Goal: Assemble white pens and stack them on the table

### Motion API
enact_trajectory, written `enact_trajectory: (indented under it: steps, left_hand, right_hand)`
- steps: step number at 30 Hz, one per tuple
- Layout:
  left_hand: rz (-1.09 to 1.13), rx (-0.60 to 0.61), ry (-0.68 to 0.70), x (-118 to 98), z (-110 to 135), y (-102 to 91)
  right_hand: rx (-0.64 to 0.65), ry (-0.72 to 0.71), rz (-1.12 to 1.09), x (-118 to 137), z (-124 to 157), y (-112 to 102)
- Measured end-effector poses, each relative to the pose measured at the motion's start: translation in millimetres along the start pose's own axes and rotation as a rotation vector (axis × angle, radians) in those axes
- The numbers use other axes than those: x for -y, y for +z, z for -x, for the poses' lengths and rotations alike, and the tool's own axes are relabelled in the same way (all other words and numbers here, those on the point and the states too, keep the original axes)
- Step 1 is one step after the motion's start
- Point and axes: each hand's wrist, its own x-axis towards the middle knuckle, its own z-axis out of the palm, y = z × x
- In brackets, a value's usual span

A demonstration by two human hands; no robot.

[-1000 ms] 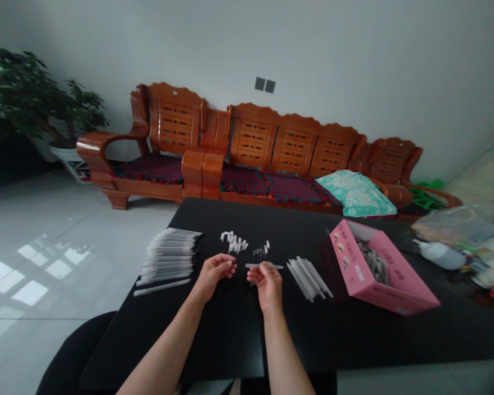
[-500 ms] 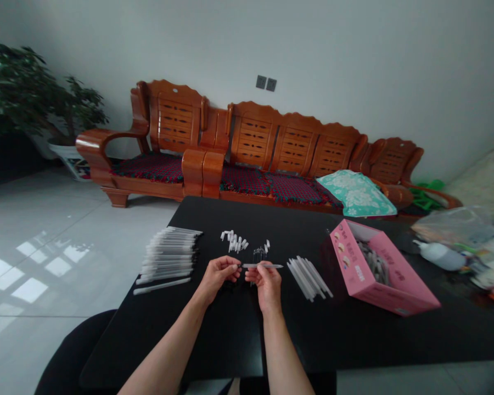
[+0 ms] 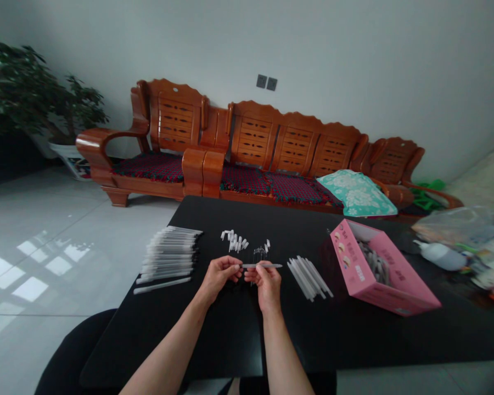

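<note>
A slim whitish pen barrel (image 3: pixel 274 266) lies level between my hands, its tapered end pointing right. Thumb and fingers of my right hand (image 3: pixel 267 282) pinch it near the middle. My left hand (image 3: pixel 219 277) is closed at its left end, where a small dark piece is mostly covered by the fingertips. Just beyond the hands are several thin dark-tipped refills (image 3: pixel 259 253) and a heap of short white caps (image 3: pixel 236 240). To the left, a stack of pale pens with dark ends (image 3: pixel 168 255) lies in a row. More pale barrels (image 3: pixel 308 278) lie right of my right hand.
A pink box (image 3: pixel 399 299) holding many grey-white pieces stands at the right on the black table (image 3: pixel 226 351). Farther right are a white bottle (image 3: pixel 442 255) and plastic bags (image 3: pixel 453 226). A wooden sofa (image 3: pixel 255 137) runs behind the table.
The dark piece that showed between my left fingers and the barrel is now mostly out of sight, with the barrel's end against the fingertips. Both hands have hardly moved.
</note>
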Motion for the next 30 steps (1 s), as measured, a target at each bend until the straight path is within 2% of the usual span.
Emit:
enact_trajectory:
  steps: [17,22,30]
  left_hand:
    - [-0.102,-0.056,0.071,-2.6,0.3,1.3]
    - [-0.101,-0.086,0.135,-0.3,-1.4,2.9]
    - [-0.053,-0.059,0.160,1.3,-1.0,3.5]
  right_hand:
    - [-0.006,-0.001,0.041,1.2,0.8,2.0]
    - [0.000,-0.007,0.053,-1.0,0.0,0.9]
    - [-0.005,-0.012,0.057,0.6,0.6,2.3]
